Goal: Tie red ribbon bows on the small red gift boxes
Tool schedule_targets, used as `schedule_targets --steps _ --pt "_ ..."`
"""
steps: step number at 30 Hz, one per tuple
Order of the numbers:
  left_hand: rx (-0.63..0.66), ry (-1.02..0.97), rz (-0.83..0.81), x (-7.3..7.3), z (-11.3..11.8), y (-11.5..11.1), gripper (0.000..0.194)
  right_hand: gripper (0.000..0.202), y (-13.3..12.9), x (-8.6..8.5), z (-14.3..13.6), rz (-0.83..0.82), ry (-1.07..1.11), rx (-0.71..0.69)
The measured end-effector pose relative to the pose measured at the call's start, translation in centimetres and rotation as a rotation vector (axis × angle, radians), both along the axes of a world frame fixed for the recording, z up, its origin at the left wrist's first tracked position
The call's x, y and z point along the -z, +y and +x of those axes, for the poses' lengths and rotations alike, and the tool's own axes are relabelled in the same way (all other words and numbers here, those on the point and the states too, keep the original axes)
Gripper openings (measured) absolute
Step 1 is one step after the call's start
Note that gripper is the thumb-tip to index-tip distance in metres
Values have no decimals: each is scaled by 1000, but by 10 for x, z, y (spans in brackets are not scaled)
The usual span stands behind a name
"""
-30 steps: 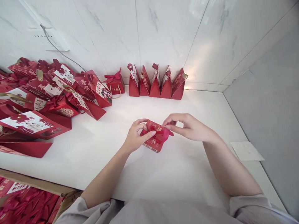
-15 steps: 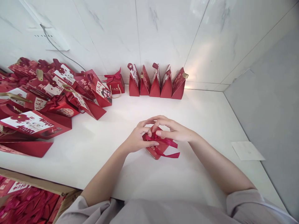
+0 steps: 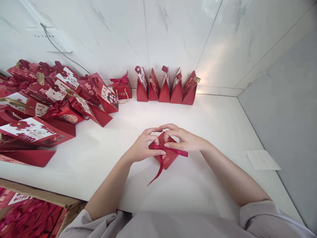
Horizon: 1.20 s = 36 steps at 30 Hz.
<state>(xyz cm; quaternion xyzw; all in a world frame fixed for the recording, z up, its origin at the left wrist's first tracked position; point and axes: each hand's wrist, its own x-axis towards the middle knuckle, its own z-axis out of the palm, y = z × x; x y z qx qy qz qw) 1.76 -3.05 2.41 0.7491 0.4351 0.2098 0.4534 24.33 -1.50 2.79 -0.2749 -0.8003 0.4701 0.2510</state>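
Note:
A small red gift box (image 3: pixel 170 159) sits on the white tabletop in front of me, its top crossed by a dark pink ribbon (image 3: pixel 182 153). My left hand (image 3: pixel 143 147) is closed at the box's left side, thumb and forefinger pinching the ribbon near the middle. From the right, my right hand (image 3: pixel 184 139) pinches the same ribbon beside it, and the fingers of both hands meet over the box. One ribbon end trails down toward me and the other points right. The exact crossing of the ribbon is partly hidden by my fingertips.
Several upright red triangular boxes (image 3: pixel 163 91) line the tiled wall. Beside them stands a red box with a bow (image 3: pixel 123 89). Many red gift boxes (image 3: pixel 59 130) crowd the left. A carton (image 3: pixel 42 193) full of ribboned boxes is below. White paper (image 3: pixel 262 160) lies at right.
One ribbon end has swung from the right side to hang down on the left toward me. Both hands remain over the box, with the left shifted slightly left.

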Motion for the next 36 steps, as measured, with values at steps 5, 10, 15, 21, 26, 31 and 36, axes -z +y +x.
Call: schedule_targets --steps 5,10,15,21,26,31,36 --pt "11 -2 -13 -5 -1 -1 36 14 0 0 1 -98 67 -5" --pt "5 -1 -11 -6 -2 0 36 20 0 1 1 -194 124 -26" --pt "20 -6 3 -2 -3 2 34 18 5 6 5 -217 56 1" --pt "-1 8 -22 0 -3 1 37 17 9 10 7 -283 72 -66" --pt "-31 43 37 -1 -1 -1 38 22 10 13 5 -341 121 -84" --pt "-44 47 47 -1 1 -2 39 22 12 20 4 -411 183 -84" --pt "-12 -21 -13 1 -4 1 30 27 17 23 7 -433 227 -54"
